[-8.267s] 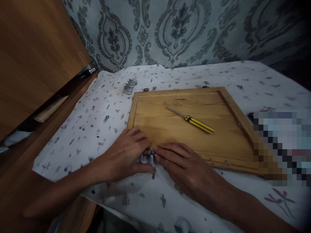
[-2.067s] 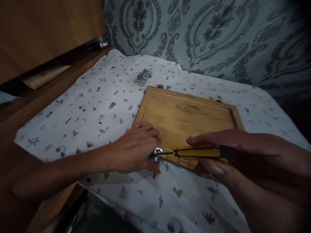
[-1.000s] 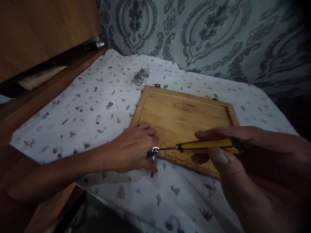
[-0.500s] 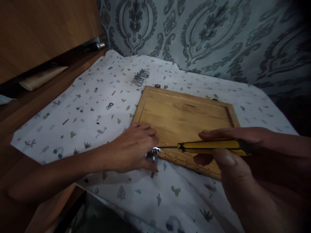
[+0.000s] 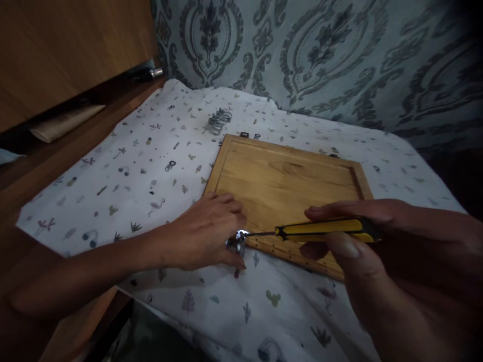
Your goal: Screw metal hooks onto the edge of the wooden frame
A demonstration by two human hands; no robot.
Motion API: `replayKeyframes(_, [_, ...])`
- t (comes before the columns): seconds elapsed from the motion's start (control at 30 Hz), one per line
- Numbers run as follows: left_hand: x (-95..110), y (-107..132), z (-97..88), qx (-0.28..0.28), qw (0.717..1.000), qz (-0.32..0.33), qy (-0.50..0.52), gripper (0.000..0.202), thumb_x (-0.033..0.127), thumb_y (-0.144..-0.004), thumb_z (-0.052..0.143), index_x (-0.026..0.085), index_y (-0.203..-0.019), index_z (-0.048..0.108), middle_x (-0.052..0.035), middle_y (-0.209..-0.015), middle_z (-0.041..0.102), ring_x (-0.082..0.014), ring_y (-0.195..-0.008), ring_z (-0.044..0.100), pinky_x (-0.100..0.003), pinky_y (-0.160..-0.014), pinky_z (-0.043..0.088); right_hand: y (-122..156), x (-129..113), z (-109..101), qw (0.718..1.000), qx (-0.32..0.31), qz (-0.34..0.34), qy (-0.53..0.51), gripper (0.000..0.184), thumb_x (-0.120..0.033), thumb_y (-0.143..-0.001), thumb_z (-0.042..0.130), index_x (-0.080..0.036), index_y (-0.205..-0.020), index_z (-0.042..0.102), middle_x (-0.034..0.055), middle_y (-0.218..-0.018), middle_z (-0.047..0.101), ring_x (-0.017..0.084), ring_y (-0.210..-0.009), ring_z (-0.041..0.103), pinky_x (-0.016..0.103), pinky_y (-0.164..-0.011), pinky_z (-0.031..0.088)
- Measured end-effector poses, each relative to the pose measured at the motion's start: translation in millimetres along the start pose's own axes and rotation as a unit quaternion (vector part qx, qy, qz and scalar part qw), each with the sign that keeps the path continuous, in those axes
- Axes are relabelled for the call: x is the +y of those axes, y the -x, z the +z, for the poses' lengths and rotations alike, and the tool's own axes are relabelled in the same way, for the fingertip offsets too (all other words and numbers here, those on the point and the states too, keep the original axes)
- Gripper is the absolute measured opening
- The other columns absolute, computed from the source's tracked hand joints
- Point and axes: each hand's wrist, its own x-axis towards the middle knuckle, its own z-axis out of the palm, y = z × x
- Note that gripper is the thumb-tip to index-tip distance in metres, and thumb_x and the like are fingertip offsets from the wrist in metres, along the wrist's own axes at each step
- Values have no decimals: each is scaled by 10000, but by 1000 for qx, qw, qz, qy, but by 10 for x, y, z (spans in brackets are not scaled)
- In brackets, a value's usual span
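A yellow-and-black screwdriver (image 5: pixel 328 230) is gripped between the thumb and fingers of my right hand (image 5: pixel 381 261). Its thin shaft points left, with the tip at a small shiny metal ring fitting (image 5: pixel 237 244) on the near left corner of the wooden board (image 5: pixel 279 176). My left hand (image 5: pixel 211 231) closes around this fitting, thumb below it and fingers resting on the board's corner. Part of the fitting is hidden by the hand. Several small dark holes run in a row along the board's near edge.
Several more metal ring fittings (image 5: pixel 219 121) lie in a cluster behind the board. A patterned white cloth (image 5: pixel 151 146) covers the surface. To the left stands a wooden cabinet (image 5: pixel 75 45) with a rolled item (image 5: pixel 66 123) in its gap. A patterned wall (image 5: pixel 260 50) rises behind.
My right hand and the screwdriver have shifted slightly left, and the handle's angle has tilted a little. My left hand stays in place on the fitting.
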Motion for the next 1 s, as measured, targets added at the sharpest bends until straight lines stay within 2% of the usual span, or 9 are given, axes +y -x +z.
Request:
replayKeyframes(0.2, [-7, -5, 7, 3, 1000, 4, -12, 401, 489, -715, 814, 148, -830, 639, -23, -894, 578, -206, -924, 508, -309, -789, 332, -6, -88, 33, 1000, -13, 6, 4, 206, -317, -833, 766, -289, -1023, 693, 48, -952, 729, 247, -829, 719, 440, -747, 599])
replayKeyframes(0.4, [-4, 0, 10, 7, 1000, 5, -17, 405, 489, -718, 812, 142, -833, 637, -20, -889, 566, -205, -923, 504, -314, -794, 330, -3, -54, -24, 999, -36, 7, 36, 218, -360, -827, 764, -254, -1009, 709, 69, -945, 739, 259, -817, 725, 432, -719, 599])
replayKeyframes(0.83, [-1, -2, -4, -3, 1000, -2, 3, 386, 471, -716, 820, 152, -821, 630, -18, -891, 570, -206, -932, 501, -310, -793, 325, -21, -49, -41, 998, -45, 11, 37, 193, -367, -825, 766, -282, -990, 716, 45, -912, 738, 250, -763, 722, 444, -714, 599])
replayKeyframes(1.0, [-2, 1, 3, 3, 1000, 1, -5, 389, 476, -711, 822, 153, -801, 625, -15, -880, 565, -202, -920, 504, -309, -788, 330, -10, -71, 38, 1000, -15, 11, 24, 213, -363, -796, 795, -289, -980, 719, 46, -928, 727, 257, -783, 713, 468, -741, 603])
